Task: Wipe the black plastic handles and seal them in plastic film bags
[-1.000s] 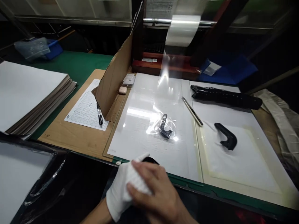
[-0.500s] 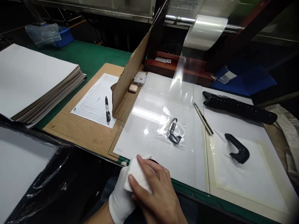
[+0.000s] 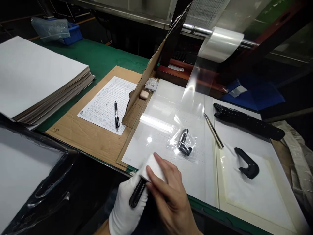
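Observation:
My left hand (image 3: 126, 205), in a white glove, is closed around a glossy black handle-shaped part (image 3: 137, 193) just off the table's front edge. My bare right hand (image 3: 171, 192) pinches a folded white cloth (image 3: 154, 167) and presses it over the upper end of that part, which is hidden beneath it. Beyond my hands, a similar black part (image 3: 185, 143) lies inside a clear plastic bag on the white-covered glass sheet (image 3: 149, 153). To the right, a bare black hooked part (image 3: 248, 163) rests on a white board.
A slim pen-like tool (image 3: 213, 130) lies beside a long black perforated piece (image 3: 248, 120). Clear film hangs from a roll (image 3: 221, 44) at the back. Left of a cardboard divider (image 3: 144, 83) are a printed form (image 3: 105, 104), a pen (image 3: 116, 116) and a stack of white sheets (image 3: 44, 75).
Both hands have shifted, and the black part in my left hand now shows below the cloth. The cloth has moved slightly up and right. The view has tilted a little.

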### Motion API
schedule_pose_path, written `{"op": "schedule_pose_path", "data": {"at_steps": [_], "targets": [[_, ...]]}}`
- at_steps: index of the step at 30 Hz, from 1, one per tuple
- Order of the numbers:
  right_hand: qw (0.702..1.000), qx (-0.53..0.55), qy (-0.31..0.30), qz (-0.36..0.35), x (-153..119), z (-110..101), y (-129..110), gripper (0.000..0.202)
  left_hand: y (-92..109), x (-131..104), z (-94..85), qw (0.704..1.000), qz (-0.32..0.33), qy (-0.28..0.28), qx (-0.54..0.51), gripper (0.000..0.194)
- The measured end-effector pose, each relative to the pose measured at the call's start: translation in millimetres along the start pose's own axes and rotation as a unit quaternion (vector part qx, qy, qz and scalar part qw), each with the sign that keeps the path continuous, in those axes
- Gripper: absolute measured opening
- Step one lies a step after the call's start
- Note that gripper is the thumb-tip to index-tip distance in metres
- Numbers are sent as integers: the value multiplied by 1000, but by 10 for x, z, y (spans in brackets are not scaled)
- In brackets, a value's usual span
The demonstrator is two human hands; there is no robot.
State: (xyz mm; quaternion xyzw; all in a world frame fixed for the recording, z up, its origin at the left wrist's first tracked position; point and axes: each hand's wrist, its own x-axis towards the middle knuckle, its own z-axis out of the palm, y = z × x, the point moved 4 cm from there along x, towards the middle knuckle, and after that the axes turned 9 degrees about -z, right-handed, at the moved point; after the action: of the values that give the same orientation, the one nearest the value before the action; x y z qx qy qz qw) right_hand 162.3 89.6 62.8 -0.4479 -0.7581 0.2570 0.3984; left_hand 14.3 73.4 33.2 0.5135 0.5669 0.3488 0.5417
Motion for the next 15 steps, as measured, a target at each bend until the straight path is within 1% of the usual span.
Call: {"op": "schedule_pose_path", "data": {"at_steps": [1, 3, 4, 6, 7, 8, 9, 10, 11, 12, 13, 14, 15], "targets": [[1000, 23, -5, 14, 140, 17, 54, 44, 6, -15, -25, 1000, 5, 6, 7, 39], [994, 79, -9, 71, 513, 29, 221, 35, 19, -46, -88, 999, 7, 28, 19, 39], [990, 103, -4, 96, 717, 11, 307, 35, 29, -57, -125, 999, 3, 40, 21, 40], [986, 121, 26, 110, 1063, -84, 416, 40, 66, -61, -199, 998, -10, 54, 14, 39], [986, 119, 50, 107, 1156, -148, 431, 41, 93, -53, -230, 998, -18, 58, 5, 38], [985, 113, 78, 106, 1170, -210, 424, 40, 123, -38, -252, 998, -28, 61, -5, 37], [982, 102, 115, 107, 1092, -267, 396, 37, 152, -17, -256, 997, -44, 57, -19, 37], [979, 87, 156, 100, 924, -313, 350, 31, 175, 8, -245, 995, -69, 52, -42, 39], [975, 66, 197, 84, 673, -340, 291, 27, 191, 34, -216, 991, -99, 45, -72, 41], [968, 40, 240, 58, 352, -353, 229, 24, 202, 57, -169, 985, -132, 38, -102, 44], [962, 17, 271, 26, -12, -341, 176, 24, 211, 78, -105, 978, -161, 27, -127, 46], [958, 2, 286, 0, -396, -310, 151, 25, 220, 98, -28, 972, -183, 14, -145, 47], [953, -6, 304, -6, -785, -283, 170, 18, 230, 118, 61, 968, -197, -5, -155, 47]]}}
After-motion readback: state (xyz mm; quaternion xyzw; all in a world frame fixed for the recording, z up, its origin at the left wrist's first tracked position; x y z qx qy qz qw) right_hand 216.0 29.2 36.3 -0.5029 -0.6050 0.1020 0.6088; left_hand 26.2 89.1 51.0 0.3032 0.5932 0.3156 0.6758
